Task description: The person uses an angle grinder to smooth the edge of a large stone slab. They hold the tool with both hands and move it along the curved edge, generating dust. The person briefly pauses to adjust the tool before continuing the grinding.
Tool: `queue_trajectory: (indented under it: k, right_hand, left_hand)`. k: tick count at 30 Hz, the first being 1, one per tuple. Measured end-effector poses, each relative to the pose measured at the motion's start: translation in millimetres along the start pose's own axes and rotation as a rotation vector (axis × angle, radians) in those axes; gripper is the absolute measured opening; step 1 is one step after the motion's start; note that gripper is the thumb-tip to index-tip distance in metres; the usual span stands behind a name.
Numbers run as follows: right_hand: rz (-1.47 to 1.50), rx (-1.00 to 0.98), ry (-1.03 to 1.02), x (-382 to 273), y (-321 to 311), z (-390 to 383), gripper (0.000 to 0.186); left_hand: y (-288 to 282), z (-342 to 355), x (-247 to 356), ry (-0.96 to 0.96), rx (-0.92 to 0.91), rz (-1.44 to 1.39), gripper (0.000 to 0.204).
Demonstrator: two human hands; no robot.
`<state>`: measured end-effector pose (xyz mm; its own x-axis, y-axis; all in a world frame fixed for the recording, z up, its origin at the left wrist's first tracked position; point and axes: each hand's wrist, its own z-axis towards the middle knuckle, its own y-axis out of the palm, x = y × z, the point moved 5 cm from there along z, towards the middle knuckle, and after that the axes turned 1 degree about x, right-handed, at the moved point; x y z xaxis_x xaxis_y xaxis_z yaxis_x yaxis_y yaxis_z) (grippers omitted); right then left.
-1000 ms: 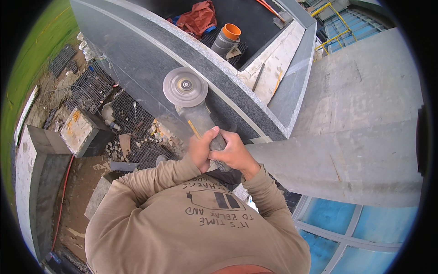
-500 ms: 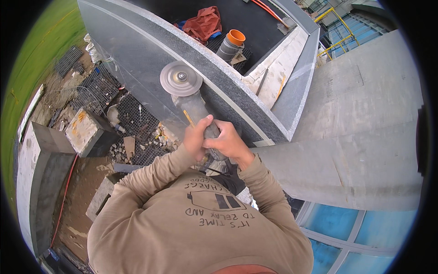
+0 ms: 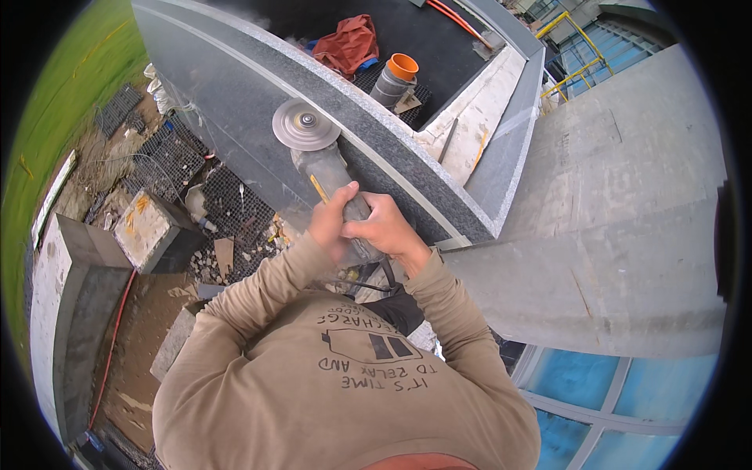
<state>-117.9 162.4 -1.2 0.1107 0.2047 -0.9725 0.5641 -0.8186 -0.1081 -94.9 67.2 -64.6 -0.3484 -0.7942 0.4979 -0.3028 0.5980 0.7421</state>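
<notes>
Both hands grip an angle grinder [image 3: 325, 171] with a dusty grey body. Its round disc [image 3: 305, 124] lies over the dark grey stone panel [image 3: 196, 78], beside a pale strip [image 3: 407, 184] running along the panel. My left hand [image 3: 329, 219] is closed round the left side of the tool, its thumb pointing forward. My right hand [image 3: 382, 229] wraps round the rear body from the right. Haze around the tool and left hand blurs the details there. A black cord [image 3: 360, 286] hangs below the grinder.
Beyond the panel's speckled edge are an orange-rimmed grey pipe [image 3: 392, 84] and red cloth [image 3: 345, 43]. At left are concrete blocks [image 3: 153, 227], a red hose [image 3: 113, 337], rubble and grid mats [image 3: 180, 157]. A concrete slab [image 3: 595, 235] and yellow railing [image 3: 587, 47] are at right.
The grinder and both hands have moved forward and leftward along the panel, away from my body. My grip on the tool remains, and more of the cord shows beneath it.
</notes>
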Motion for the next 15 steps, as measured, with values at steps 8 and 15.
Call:
queue_trajectory:
  k: [8, 15]
  right_hand:
    - [-0.078, -0.014, -0.001, -4.1, -3.5, -20.2, 0.043]
    - [-0.103, -0.005, 0.025, -2.1, -15.6, -57.2, 0.046]
  left_hand:
    - [7.5, -17.4, -15.3, 0.023, -0.001, -0.024, 0.033]
    - [22.0, -39.4, -45.7, 0.034, 0.019, -0.020, 0.032]
